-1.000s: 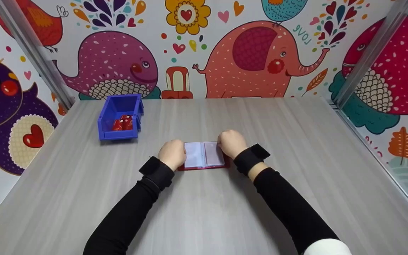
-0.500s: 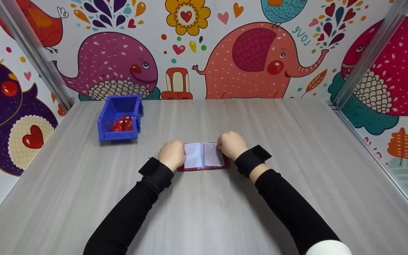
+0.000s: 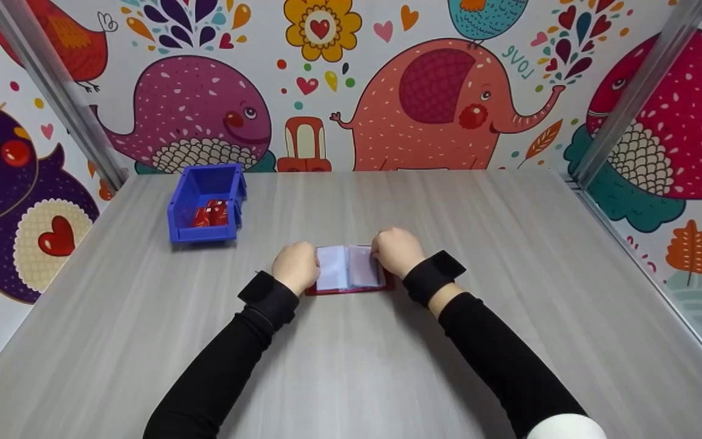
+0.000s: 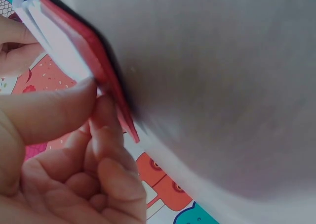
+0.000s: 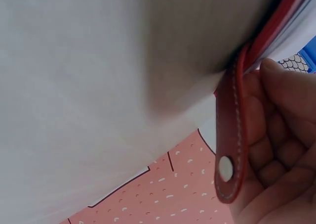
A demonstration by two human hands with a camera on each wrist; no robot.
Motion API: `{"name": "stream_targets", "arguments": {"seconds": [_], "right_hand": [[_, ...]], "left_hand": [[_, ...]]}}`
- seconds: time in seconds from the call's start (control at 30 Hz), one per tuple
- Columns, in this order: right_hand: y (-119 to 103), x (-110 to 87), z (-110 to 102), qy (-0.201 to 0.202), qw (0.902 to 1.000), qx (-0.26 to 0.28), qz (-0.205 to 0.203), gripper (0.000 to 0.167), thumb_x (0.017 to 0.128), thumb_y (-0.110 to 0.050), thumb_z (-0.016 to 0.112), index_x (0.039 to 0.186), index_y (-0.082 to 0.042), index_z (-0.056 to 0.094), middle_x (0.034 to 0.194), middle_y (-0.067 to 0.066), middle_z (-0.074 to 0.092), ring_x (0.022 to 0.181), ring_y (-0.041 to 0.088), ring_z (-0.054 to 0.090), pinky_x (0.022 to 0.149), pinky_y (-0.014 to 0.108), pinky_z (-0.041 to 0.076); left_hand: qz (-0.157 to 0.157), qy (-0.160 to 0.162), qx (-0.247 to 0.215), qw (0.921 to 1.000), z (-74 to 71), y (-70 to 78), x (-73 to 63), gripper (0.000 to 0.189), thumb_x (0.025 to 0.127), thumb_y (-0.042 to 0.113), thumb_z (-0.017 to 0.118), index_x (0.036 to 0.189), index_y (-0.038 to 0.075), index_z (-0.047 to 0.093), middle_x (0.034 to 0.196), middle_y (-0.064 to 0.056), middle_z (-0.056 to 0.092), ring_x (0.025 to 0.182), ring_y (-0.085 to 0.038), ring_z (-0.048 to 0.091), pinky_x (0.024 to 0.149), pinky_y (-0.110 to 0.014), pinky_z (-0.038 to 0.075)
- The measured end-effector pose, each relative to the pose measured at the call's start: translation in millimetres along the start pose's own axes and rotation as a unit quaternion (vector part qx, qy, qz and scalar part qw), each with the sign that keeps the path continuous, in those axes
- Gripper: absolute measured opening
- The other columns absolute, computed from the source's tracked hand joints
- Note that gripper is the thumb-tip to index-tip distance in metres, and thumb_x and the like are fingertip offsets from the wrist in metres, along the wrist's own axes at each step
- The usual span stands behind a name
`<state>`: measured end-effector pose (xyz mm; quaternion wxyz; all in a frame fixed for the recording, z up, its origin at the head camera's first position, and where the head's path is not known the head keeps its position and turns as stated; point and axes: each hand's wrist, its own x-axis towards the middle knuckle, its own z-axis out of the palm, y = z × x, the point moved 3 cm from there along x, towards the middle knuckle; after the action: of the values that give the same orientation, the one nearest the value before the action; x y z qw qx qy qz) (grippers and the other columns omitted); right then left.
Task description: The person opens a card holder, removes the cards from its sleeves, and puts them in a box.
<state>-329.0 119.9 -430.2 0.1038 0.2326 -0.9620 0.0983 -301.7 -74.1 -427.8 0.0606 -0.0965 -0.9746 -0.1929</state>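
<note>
A red card holder [image 3: 390, 283] with white, translucent sleeves [image 3: 332, 268] lies spread open at the middle of the table. My left hand [image 3: 296, 267] pinches its left edge between thumb and forefinger; the left wrist view shows the red cover [image 4: 101, 61] right at these fingertips, the other fingers curled below. With thumb and forefinger, my right hand [image 3: 398, 251] pinches the edge of the right-hand sleeves. Beside those fingers, in the right wrist view, a red stitched strap [image 5: 229, 130] with a metal snap [image 5: 225, 168] sticks out from the cover.
A blue bin [image 3: 205, 234] stands at the back left of the table [image 3: 339, 378], holding several small red packets [image 3: 211, 213]. Printed walls [image 3: 308, 140] with cartoon animals close off the back and both sides. Metal posts [image 3: 637, 103] stand at the corners.
My right hand has shifted very slightly left, and the right-hand sleeve's outer edge has moved inward with it. My left hand keeps its hold in place.
</note>
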Motion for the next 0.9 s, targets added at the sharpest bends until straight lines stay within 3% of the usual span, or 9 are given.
{"name": "stream_targets", "arguments": {"seconds": [0.43,0.7,0.9], "right_hand": [[-5.0,2.0,-1.0,-0.028,0.9968,0.072,-0.021,0.006,0.082,-0.002,0.077,0.087,-0.005,0.079,0.09,0.008,0.074,0.084,0.026,0.069,0.079,0.041,0.053],[-8.1,2.1,1.6,-0.004,0.9974,0.071,-0.013,0.006,0.081,-0.012,0.081,0.085,-0.007,0.08,0.087,0.006,0.075,0.082,0.026,0.069,0.076,0.041,0.054],[-10.1,2.7,1.5,0.013,0.998,0.061,-0.004,0.008,0.083,-0.007,0.074,0.076,-0.006,0.077,0.079,0.007,0.072,0.075,0.028,0.067,0.07,0.042,0.053]], "left_hand": [[0.002,0.006,-0.005,1.0,0.4,-1.8,-0.5,0.015,0.077,-0.002,0.064,0.064,0.006,0.062,0.072,-0.01,0.066,0.072,-0.033,0.064,0.067,-0.044,0.051],[0.014,0.019,-0.014,0.9996,1.5,-1.3,-1.7,0.019,0.077,-0.004,0.062,0.061,0.006,0.063,0.068,-0.009,0.065,0.067,-0.033,0.064,0.063,-0.044,0.052],[0.015,0.017,-0.014,0.9997,1.0,-0.6,-1.1,0.023,0.078,-0.004,0.062,0.058,0.007,0.057,0.065,-0.008,0.061,0.062,-0.028,0.058,0.062,-0.044,0.05]]}}
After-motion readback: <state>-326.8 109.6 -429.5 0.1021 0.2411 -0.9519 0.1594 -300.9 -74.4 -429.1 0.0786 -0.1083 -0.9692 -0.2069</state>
